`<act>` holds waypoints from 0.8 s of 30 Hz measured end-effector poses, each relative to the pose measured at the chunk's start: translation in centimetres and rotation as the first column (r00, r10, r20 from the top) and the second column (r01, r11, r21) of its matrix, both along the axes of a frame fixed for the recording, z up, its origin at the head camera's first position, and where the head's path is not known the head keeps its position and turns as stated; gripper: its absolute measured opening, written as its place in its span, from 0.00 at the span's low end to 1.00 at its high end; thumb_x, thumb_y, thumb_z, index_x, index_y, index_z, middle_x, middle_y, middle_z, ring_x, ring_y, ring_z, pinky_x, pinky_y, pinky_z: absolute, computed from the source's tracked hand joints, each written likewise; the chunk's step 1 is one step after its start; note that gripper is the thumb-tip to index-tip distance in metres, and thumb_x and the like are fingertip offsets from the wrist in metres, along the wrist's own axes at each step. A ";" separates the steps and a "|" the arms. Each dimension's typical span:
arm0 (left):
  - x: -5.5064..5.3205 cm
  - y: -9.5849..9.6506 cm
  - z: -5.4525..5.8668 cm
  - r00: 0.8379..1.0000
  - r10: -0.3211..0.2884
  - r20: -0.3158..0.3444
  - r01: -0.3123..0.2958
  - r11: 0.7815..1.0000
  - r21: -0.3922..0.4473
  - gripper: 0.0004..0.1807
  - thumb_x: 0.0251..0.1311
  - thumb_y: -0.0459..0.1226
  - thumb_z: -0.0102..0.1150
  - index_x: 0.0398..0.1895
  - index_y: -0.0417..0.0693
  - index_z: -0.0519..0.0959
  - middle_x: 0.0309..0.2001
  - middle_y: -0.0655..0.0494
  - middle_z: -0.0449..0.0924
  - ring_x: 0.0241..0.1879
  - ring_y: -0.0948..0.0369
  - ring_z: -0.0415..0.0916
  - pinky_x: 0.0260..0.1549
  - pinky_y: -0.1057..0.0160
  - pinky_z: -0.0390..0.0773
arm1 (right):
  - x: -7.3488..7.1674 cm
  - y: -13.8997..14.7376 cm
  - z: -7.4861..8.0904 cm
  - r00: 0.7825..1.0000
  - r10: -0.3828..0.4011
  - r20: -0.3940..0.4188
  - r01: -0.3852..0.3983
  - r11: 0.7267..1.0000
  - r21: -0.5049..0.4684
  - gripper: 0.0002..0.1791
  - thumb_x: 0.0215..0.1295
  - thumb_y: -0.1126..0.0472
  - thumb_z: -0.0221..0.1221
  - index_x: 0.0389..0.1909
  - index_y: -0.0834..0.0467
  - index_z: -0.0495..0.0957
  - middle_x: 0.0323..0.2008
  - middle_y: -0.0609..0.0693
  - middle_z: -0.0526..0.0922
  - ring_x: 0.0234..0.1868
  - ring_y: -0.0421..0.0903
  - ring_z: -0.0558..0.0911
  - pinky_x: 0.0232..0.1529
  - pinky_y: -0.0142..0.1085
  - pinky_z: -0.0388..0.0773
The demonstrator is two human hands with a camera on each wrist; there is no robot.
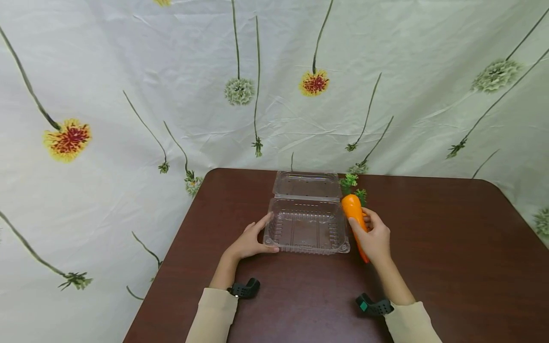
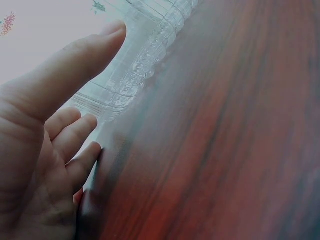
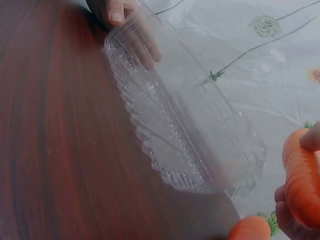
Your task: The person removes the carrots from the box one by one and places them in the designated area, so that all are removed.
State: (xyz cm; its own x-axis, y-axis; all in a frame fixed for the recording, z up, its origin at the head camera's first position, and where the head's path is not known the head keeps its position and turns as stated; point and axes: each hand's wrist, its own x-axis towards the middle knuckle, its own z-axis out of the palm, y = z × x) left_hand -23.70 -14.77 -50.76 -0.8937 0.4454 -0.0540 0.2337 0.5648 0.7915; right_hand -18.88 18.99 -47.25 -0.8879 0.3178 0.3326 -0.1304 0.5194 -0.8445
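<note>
A clear plastic clamshell container (image 1: 309,248) lies open on the table, its lid (image 1: 306,186) folded back toward the wall. My left hand (image 1: 249,243) is at its left front corner, thumb along the front and relaxed fingers spread at the left side. In the left wrist view the thumb (image 2: 85,62) extends beside the plastic wall. My right hand (image 1: 375,238) holds an orange carrot (image 1: 352,206) with green leaves (image 1: 361,195), just right of the container. In the right wrist view, a rounded orange piece (image 3: 250,229) shows below the carrot (image 3: 302,175); I cannot tell whether it is separate.
The dark brown wooden table (image 1: 446,238) has rounded far corners. Behind it hangs a pale cloth (image 1: 180,62) printed with flowers. Each wrist wears a black band, the left band (image 1: 245,288) and the right band (image 1: 374,306).
</note>
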 end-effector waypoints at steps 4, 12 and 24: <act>0.0 0.0 0.0 1.000 -0.003 0.000 0.003 1.000 -0.001 0.58 0.45 0.53 0.76 0.78 0.59 0.52 0.76 0.56 0.51 0.73 0.38 0.36 0.64 0.33 0.48 | 0.1 0.5 -0.3 0.999 -0.036 -0.002 0.036 0.999 -0.015 0.23 0.61 0.60 0.67 0.53 0.68 0.78 0.34 0.61 0.82 0.29 0.38 0.75 0.30 0.22 0.69; 0.0 -0.1 0.0 1.000 -0.008 0.006 0.008 1.000 0.009 0.58 0.46 0.52 0.76 0.78 0.59 0.52 0.76 0.57 0.50 0.74 0.38 0.34 0.65 0.33 0.46 | 0.3 1.5 -0.7 0.993 -0.104 0.056 0.106 0.993 -0.047 0.23 0.62 0.58 0.65 0.55 0.66 0.78 0.35 0.61 0.82 0.28 0.35 0.73 0.29 0.21 0.68; -0.1 0.0 -0.1 1.000 -0.004 0.010 0.004 1.000 0.003 0.58 0.45 0.53 0.76 0.78 0.58 0.51 0.76 0.55 0.50 0.73 0.37 0.33 0.64 0.32 0.45 | 0.8 3.5 -1.5 0.977 -0.177 0.116 0.182 0.983 -0.033 0.25 0.64 0.53 0.64 0.56 0.66 0.77 0.37 0.61 0.82 0.30 0.34 0.72 0.30 0.21 0.67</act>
